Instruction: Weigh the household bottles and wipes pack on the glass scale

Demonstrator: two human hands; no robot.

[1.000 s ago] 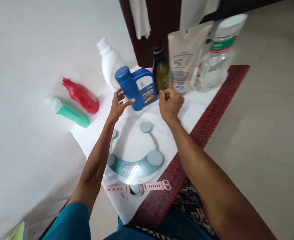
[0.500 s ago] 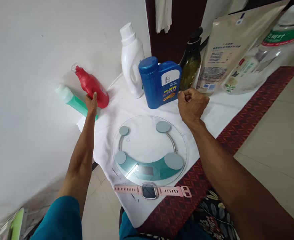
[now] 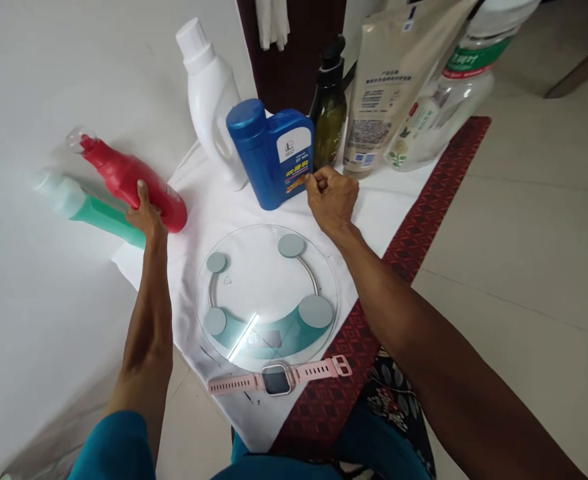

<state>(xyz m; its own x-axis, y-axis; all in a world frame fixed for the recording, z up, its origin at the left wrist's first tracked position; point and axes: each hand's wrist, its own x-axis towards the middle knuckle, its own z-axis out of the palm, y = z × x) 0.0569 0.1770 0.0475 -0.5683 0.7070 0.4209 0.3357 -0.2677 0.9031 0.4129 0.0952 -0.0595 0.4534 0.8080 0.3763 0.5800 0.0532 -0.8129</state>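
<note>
My left hand grips the lower part of a red squeeze bottle with a clear cap, thumb along its side. The bottle leans toward the wall, beside a leaning green bottle with a pale top. My right hand is closed in a loose fist, with nothing visible in it, near the lower right corner of a blue jug-shaped bottle. Between my arms lies a round glass bathroom scale; faint marks show on its display. A pink-strapped smartwatch lies just below the scale.
Behind stand a white handled bottle, a dark pump bottle, a beige pouch and a clear jar. A white cloth covers the table, with a red patterned strip along its right edge. A wall is at left.
The view has shifted, so most things appear further left. My left hand still holds the red bottle, which leans more. My right hand stays closed by the blue bottle. Marks now appear on the scale's display.
</note>
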